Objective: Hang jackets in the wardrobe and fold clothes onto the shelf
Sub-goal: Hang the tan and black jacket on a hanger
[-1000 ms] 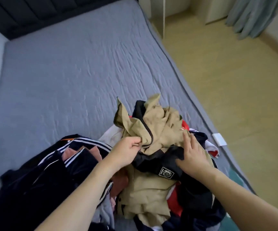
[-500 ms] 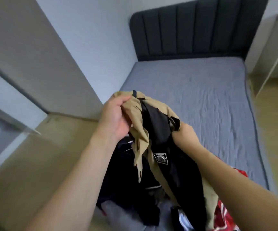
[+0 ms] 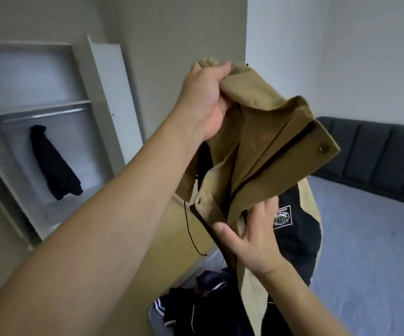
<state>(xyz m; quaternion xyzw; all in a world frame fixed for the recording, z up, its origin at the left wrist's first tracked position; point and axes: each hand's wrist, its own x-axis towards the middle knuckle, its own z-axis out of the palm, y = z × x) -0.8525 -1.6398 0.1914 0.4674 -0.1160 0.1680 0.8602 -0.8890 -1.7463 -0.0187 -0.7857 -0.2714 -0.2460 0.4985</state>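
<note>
The wardrobe [image 3: 50, 132] stands open off to the left, well apart from the hands, with a rail [image 3: 43, 115] near its top and one dark jacket [image 3: 53, 163] already hanging there. The bed [image 3: 370, 238] is on the right, and a pile of dark clothes [image 3: 196, 309] lies at its near edge, down below the arms. The tan and black jacket [image 3: 268, 146] is up in the air in front of the person, over the pile. The left hand [image 3: 205, 103] is closed tight around a bunch of cloth at the top of the jacket and carries most of it. The right hand [image 3: 251, 236] is lower, with its fingers fairly straight and its thumb out, touching the front edge by the zip; I cannot tell if it has a real grip. I see no hanger anywhere, so the jacket could be hard to put on the rail and might slide off. The cloth is all bunched up, so the person may not find the collar and could hang it crooked. If the top hand slips, the jacket will drop back on the pile. A thin black cord [image 3: 191, 229] dangles from the jacket and could snag on something
</note>
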